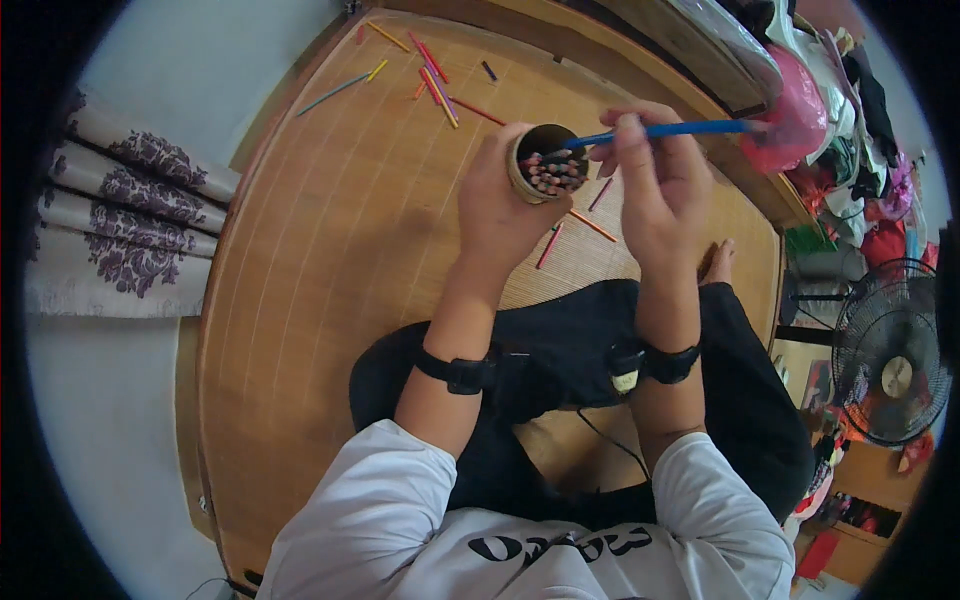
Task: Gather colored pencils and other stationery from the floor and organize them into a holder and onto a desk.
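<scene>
My left hand (495, 202) is wrapped around a round pencil holder (528, 193), its opening tilted toward me. Inside it stands a bunch of colored pencils (553, 176), their ends packed along the lower side. Between the thumb and fingers of my right hand (660, 180) is a blue colored pencil (686, 128), lying almost level. One end of this pencil is at the holder's mouth; its other end points right and is blurred. Below the hands, a red pencil (550, 246) and an orange pencil (594, 226) lie on the mat.
Several loose pencils (439, 86) are scattered on the bamboo mat (315, 225) at the far side, with a teal one (334, 94) toward the left. Patterned curtains (142, 210) hang at the left. A standing fan (892, 367) and piled bags (795, 112) are at the right.
</scene>
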Demonstrator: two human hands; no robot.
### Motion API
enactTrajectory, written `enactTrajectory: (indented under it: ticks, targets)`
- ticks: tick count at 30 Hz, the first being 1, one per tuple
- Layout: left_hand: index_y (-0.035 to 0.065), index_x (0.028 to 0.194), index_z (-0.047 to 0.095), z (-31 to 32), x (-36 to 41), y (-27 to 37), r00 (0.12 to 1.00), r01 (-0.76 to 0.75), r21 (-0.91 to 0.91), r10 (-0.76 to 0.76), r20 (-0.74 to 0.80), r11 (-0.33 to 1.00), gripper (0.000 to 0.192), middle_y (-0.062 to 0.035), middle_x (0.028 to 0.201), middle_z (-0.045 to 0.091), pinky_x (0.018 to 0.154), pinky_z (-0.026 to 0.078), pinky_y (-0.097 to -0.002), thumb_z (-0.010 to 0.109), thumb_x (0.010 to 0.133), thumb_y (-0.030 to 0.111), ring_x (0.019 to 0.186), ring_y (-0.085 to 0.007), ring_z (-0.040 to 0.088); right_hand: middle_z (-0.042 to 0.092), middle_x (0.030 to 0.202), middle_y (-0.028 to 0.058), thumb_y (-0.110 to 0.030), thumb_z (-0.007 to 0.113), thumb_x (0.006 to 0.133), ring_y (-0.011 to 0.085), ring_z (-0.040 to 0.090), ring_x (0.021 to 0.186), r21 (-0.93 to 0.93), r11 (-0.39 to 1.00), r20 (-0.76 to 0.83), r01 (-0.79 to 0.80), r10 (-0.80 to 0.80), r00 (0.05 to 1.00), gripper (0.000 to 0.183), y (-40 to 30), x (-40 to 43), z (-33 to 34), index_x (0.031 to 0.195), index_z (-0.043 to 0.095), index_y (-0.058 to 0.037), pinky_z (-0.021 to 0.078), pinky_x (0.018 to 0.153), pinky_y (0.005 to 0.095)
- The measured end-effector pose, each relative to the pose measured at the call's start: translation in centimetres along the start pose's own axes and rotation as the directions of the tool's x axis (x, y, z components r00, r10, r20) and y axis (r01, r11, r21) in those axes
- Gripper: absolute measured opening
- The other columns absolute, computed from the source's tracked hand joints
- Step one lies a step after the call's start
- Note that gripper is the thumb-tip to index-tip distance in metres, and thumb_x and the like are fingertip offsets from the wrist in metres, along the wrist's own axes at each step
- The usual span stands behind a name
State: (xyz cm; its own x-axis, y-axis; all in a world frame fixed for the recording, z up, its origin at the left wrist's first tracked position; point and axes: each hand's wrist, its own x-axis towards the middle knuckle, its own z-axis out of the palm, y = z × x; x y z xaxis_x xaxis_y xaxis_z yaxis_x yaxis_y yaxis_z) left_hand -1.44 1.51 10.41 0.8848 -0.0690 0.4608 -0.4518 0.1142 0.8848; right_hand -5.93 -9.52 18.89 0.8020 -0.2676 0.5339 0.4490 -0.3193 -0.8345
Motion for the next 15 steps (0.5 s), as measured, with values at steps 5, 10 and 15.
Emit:
enactTrajectory:
  ticks: [5, 10, 15]
  targets:
    - [0.0085, 0.102, 0.055, 0.1, -0.7, -0.6, 0.999, 0.021, 0.040, -0.022, 0.033, 0.999, 0.053, -0.0111, 0.097, 0.060, 0.078, 0.049, -0.0350, 0.076, 0.054, 0.008, 0.092, -0.0299, 0.060, 0.056, 0.101, 0.0094, -0.018, 0.054, 0.090, 0.0108, 0.056, 0.075, -0.118, 0.989, 0.036, 0.092, -0.089, 0.995, 0.034, 0.8, 0.4, -2.0, 0.115, 0.051, 0.0052, 0.0417, 0.062, 0.0212]
    - [0.0061, 0.104, 0.054, 0.6, -1.4, 1.1, 0.992, 0.115, 0.128, -0.121, 0.040, 0.985, 0.053, -0.0103, 0.096, 0.060, 0.079, 0.048, -0.0329, 0.076, 0.056, 0.010, 0.090, -0.0256, 0.060, 0.053, 0.104, 0.0089, -0.018, 0.050, 0.088, 0.0126, 0.054, 0.082, -0.106, 0.978, -0.045, 0.179, -0.184, 0.982, 0.035, -0.3, 0.0, -3.3, 0.118, 0.047, 0.0017, 0.0414, 0.065, 0.0209]
    - [0.0040, 0.103, 0.054, 1.0, -2.8, -1.6, 0.981, 0.190, 0.070, -0.188, -0.045, 0.979, 0.048, -0.0089, 0.095, 0.063, 0.079, 0.048, -0.0295, 0.077, 0.060, 0.007, 0.089, -0.0178, 0.061, 0.055, 0.083, 0.0076, -0.027, 0.043, 0.093, 0.0122, 0.052, 0.061, 0.002, 0.996, -0.521, 0.091, -0.076, 0.850, 0.027, 0.7, 0.0, -6.3, 0.101, 0.048, -0.0013, 0.0365, 0.047, 0.0224]
